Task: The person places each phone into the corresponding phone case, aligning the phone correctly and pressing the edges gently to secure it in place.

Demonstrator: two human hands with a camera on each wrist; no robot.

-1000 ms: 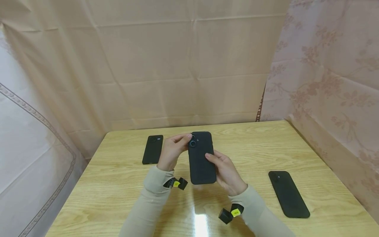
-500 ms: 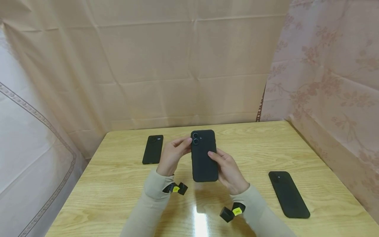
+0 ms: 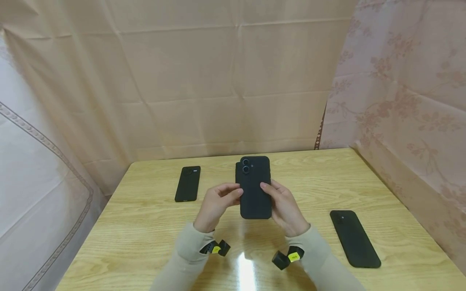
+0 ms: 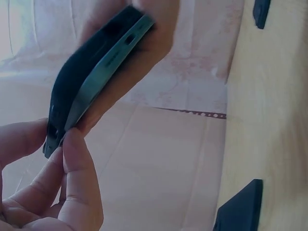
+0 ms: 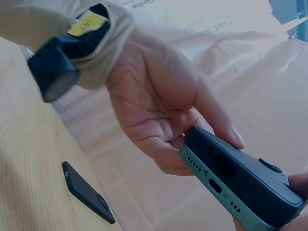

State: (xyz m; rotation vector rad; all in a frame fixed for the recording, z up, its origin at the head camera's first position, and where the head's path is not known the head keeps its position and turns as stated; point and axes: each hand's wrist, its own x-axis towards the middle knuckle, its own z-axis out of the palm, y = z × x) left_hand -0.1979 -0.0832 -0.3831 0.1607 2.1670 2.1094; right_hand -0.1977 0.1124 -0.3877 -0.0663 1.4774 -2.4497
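Observation:
A black phone case (image 3: 256, 194) with two camera rings on its back is held up over the table in the head view. A teal-edged phone (image 4: 91, 91) sits partly in it; in the left wrist view a wedge-shaped gap runs between them. My left hand (image 3: 218, 202) pinches the lower left edge between thumb and fingers. On the opposite side my right hand (image 3: 289, 210) grips phone and case, its thumb on the case back. The right wrist view shows the phone's bottom edge, with its charging port (image 5: 215, 186), outside the case wall.
A black phone (image 3: 187, 184) lies at the back left of the wooden table (image 3: 138, 234). Another dark phone-shaped thing (image 3: 354, 238) lies at the right. Cloth curtains (image 3: 182, 81) hang behind and at both sides. Each wrist carries a small black camera (image 3: 280, 260).
Phone and case have shifted right and slightly up in both hands. My left hand has slid from beside the camera rings down the left edge, where a dark strip now shows past the case.

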